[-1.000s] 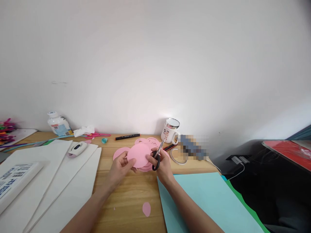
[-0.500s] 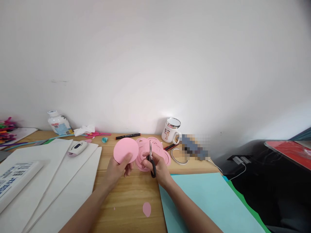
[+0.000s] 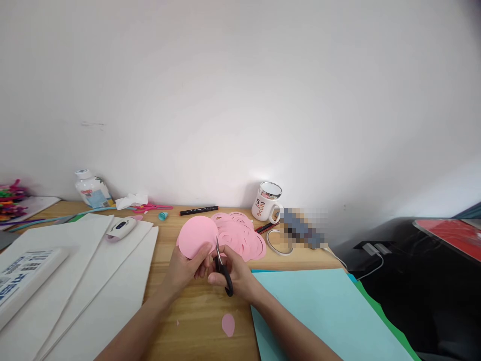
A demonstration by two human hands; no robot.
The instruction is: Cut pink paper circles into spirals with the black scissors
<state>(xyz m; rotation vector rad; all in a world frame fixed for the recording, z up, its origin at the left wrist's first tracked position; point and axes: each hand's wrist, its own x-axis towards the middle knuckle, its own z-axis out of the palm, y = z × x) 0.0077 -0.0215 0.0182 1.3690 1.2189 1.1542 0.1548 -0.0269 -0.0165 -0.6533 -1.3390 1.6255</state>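
Note:
A round pink paper disc [image 3: 197, 234] is pinched at its lower right edge by my left hand [image 3: 185, 268], thumb on top. My right hand [image 3: 236, 273] grips black-handled scissors [image 3: 226, 277]. Their metal blades point up at the disc's right edge; whether they touch the paper I cannot tell. Behind my hands lies a heap of pink paper pieces [image 3: 240, 234] with curved cut lines. A small pink oval scrap [image 3: 228, 325] rests on the wooden table [image 3: 203, 311] nearer to me.
A white mug [image 3: 266, 203] stands by the wall, with a roll of tape [image 3: 277, 243] before it. Light blue sheets [image 3: 315, 301] lie at right, white boards [image 3: 112, 271] at left. At the back are a black marker [image 3: 199, 210], pink scissors [image 3: 156, 206] and a white bottle [image 3: 92, 189].
My right hand has brought the scissors left and down to the disc's edge, turning the blades toward it. The disc has shifted slightly right in my left hand.

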